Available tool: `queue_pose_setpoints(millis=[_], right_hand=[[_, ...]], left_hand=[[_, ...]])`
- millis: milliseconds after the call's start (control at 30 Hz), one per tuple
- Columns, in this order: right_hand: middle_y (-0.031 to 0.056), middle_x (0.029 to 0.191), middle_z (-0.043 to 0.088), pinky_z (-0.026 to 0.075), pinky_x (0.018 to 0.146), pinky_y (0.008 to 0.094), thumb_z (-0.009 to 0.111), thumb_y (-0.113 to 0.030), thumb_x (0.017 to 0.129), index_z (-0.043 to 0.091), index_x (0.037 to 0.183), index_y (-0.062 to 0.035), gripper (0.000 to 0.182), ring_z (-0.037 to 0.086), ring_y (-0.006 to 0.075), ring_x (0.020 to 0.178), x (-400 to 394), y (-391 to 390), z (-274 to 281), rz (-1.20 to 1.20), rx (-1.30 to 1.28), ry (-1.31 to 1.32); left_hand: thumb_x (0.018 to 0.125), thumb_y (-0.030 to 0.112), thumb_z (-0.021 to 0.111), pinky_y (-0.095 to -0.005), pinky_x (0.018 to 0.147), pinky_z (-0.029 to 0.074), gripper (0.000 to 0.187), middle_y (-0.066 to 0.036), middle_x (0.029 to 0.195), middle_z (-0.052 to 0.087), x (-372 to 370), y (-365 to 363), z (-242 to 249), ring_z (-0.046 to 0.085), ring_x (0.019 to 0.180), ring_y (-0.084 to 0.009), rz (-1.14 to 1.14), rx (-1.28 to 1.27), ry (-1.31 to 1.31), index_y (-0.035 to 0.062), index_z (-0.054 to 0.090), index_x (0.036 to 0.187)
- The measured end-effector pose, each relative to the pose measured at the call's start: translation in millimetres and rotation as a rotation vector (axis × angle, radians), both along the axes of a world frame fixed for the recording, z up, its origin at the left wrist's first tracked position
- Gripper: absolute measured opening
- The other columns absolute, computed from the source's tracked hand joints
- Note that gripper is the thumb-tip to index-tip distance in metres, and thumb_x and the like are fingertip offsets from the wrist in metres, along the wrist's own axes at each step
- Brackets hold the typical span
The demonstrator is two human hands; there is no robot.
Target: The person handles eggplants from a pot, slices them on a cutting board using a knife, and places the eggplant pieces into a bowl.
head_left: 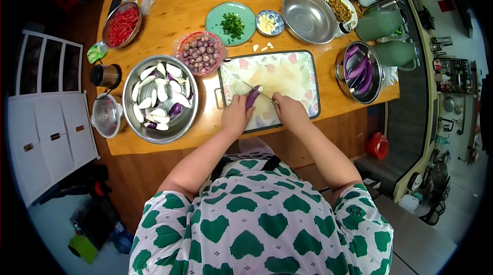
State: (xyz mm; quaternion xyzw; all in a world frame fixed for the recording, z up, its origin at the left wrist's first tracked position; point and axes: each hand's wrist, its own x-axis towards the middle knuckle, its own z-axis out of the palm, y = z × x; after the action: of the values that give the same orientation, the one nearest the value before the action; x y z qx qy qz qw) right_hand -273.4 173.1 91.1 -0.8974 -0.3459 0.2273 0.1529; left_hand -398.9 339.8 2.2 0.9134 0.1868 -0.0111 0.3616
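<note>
On a floral-patterned cutting board (292, 77), my left hand (236, 114) is closed around a purple eggplant (252, 98). My right hand (289, 109) grips a knife (265, 95), its blade lying across the eggplant's far end, where a pale spot shows. Left of the board stands a large steel bowl (129, 116) with cut eggplant pieces (162, 93), white flesh and purple skin. At the right, a steel colander (340, 74) holds several whole purple eggplants (364, 77).
Behind the board are a red basket of shallots (200, 54), a green plate (215, 18) with chopped greens, a small dish of garlic (267, 22) and a steel basin (308, 16). Red chilies (123, 24) fill a bowl far left. Green pitchers (395, 53) stand right, near the table's edge.
</note>
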Motion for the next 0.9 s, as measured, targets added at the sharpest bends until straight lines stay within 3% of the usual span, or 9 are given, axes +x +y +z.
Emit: queue_pose_setpoints(millis=[367, 700, 900], right_hand=[[0.0272, 0.094, 0.072, 0.054, 0.083, 0.0543, 0.054, -0.02, 0.104, 0.06, 0.108, -0.0004, 0.021, 0.069, 0.0461, 0.094, 30, 23, 2, 0.028, -0.121, 0.155], [0.0288, 0.089, 0.07, 0.054, 0.078, 0.0559, 0.053, -0.023, 0.107, 0.058, 0.108, -0.0011, 0.023, 0.068, 0.0494, 0.087, 16, 29, -60, -0.078, -0.028, 0.155], [0.0273, 0.085, 0.07, 0.053, 0.073, 0.0553, 0.056, -0.024, 0.106, 0.056, 0.103, -0.0018, 0.022, 0.067, 0.0487, 0.083, -2, 22, -74, -0.116, 0.1, 0.102]], left_hand=[[0.096, 0.033, 0.072, -0.047, 0.073, 0.059, 0.05, -0.018, 0.11, 0.058, 9, -11, 1, 0.07, 0.082, -0.0387, -0.055, 0.15, 0.149, 0.0084, 0.056, 0.137], [0.098, 0.034, 0.07, -0.0459, 0.074, 0.058, 0.052, -0.018, 0.111, 0.058, 9, -15, -9, 0.069, 0.084, -0.0382, -0.051, 0.161, 0.144, 0.0078, 0.054, 0.14], [0.096, 0.032, 0.072, -0.0488, 0.08, 0.057, 0.053, -0.021, 0.115, 0.059, -2, -6, -4, 0.068, 0.092, -0.0415, 0.079, -0.002, 0.058, 0.0084, 0.053, 0.14]])
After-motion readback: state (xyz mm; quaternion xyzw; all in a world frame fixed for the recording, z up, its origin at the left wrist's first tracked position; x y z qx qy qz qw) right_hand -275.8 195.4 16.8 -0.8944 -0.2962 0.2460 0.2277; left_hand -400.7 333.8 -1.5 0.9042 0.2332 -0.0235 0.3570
